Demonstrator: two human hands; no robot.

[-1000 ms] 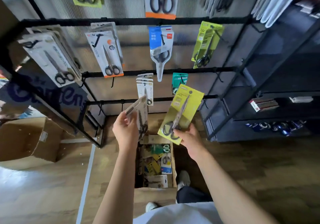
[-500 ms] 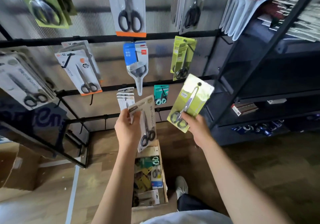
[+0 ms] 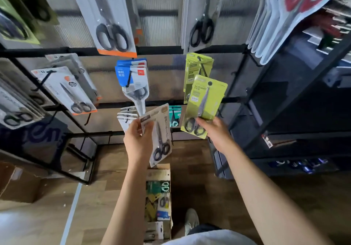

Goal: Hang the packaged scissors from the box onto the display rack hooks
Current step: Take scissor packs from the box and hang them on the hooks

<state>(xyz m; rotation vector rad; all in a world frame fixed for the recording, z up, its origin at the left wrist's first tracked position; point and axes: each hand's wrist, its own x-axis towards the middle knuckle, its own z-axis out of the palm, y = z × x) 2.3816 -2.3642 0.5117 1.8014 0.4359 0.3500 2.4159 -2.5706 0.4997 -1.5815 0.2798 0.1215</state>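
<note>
Right hand (image 3: 214, 132) is pinching a green scissors pack (image 3: 204, 106) just below the matching packs' hook (image 3: 201, 64); left hand (image 3: 136, 140) is gripping a white pack (image 3: 159, 132). Missing the hang hole is risking a drop toward the box (image 3: 158, 172).

the left hand (image 3: 137, 142) covers the left edge of the grey pack (image 3: 158, 134). packs in the box (image 3: 158, 197) are too small to read. top packs (image 3: 106, 15) are cut off, blurred.
</note>
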